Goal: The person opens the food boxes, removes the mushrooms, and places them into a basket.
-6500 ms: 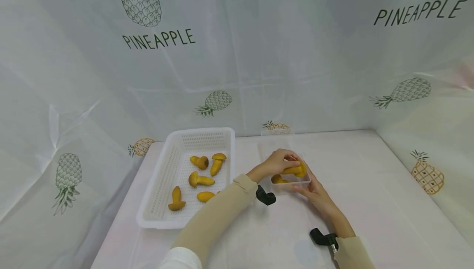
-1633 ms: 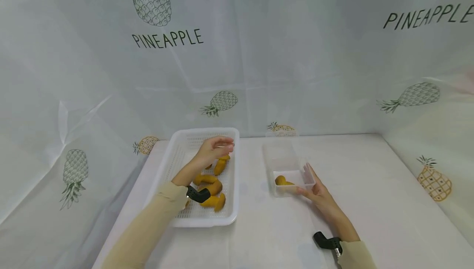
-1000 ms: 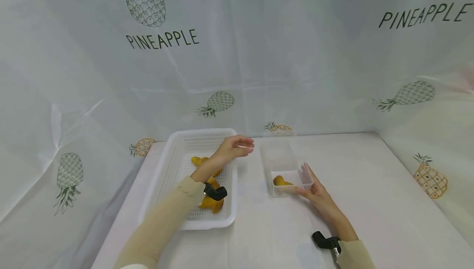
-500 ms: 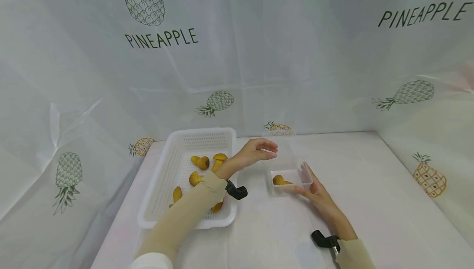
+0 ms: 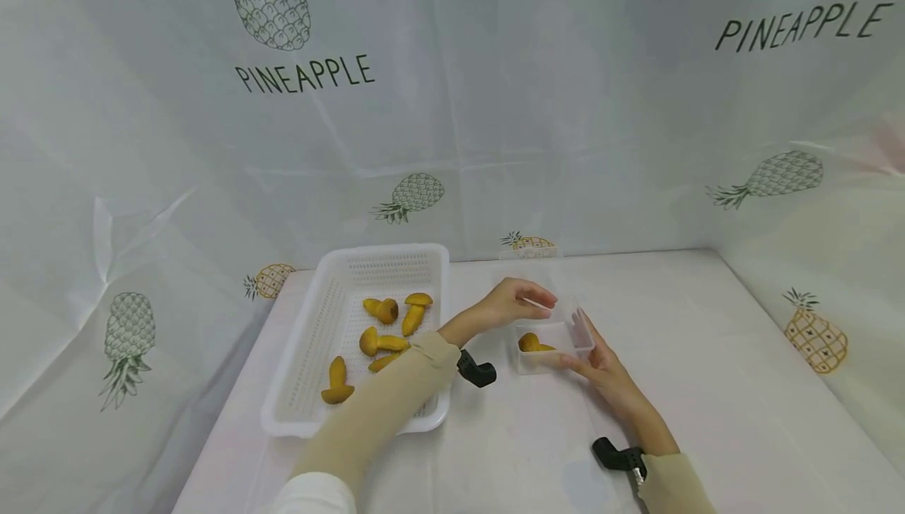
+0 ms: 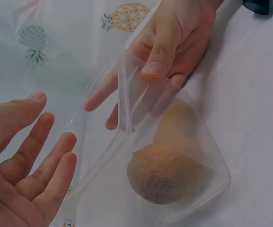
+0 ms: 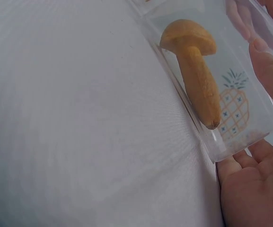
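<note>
My left hand (image 5: 511, 303) hovers over the back of a clear plastic box (image 5: 555, 352), near its raised lid (image 5: 523, 269). In the left wrist view its fingers (image 6: 56, 156) are relaxed and spread, with nothing in them. Beside the box, my right hand (image 5: 606, 368) grips its right front corner, thumb along the front and fingers up the right side. One yellow-brown mushroom (image 7: 198, 80) lies inside the box, seen through its wall in the right wrist view. Several more mushrooms (image 5: 415, 313) lie in a white perforated basket (image 5: 283, 427); my left sleeve covers part of it.
The basket stands to the left of the box, under my left forearm. Pineapple-printed white sheeting (image 5: 566, 105) rises behind and at both sides of the white-covered table (image 5: 707, 357). Black wrist cameras (image 5: 617, 455) sit on both wrists.
Earlier my left hand held a mushroom over the box; later it was over the basket. Since then it has moved right, back over the box, with nothing in it. My right hand has stayed put.
</note>
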Action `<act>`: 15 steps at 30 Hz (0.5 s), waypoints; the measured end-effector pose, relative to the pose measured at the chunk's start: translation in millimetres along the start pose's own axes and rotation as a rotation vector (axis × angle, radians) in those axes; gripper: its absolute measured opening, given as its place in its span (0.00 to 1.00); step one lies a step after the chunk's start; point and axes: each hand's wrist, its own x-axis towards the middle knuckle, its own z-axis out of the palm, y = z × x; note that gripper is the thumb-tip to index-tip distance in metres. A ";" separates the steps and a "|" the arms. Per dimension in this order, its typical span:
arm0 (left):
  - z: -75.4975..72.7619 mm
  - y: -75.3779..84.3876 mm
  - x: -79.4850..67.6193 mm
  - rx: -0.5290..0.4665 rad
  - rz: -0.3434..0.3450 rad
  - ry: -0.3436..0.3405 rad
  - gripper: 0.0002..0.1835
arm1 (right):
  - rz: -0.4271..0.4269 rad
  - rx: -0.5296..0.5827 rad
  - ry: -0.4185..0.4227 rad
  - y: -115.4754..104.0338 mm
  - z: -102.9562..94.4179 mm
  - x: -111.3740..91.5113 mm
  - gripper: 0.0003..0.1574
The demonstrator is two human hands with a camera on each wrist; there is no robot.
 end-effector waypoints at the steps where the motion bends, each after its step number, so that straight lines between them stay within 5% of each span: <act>1: 1.5 0.0 0.8 -0.006 -0.002 -0.008 0.16 | -0.001 -0.004 0.001 0.3 -0.2 0.1 0.57; 6: 9.1 -0.6 5.9 -0.057 -0.025 -0.058 0.17 | -0.008 -0.008 -0.001 1.0 -0.6 0.1 0.57; 15: 22.6 0.5 12.6 0.041 -0.072 -0.179 0.18 | -0.003 -0.004 -0.007 1.2 -1.3 -0.8 0.56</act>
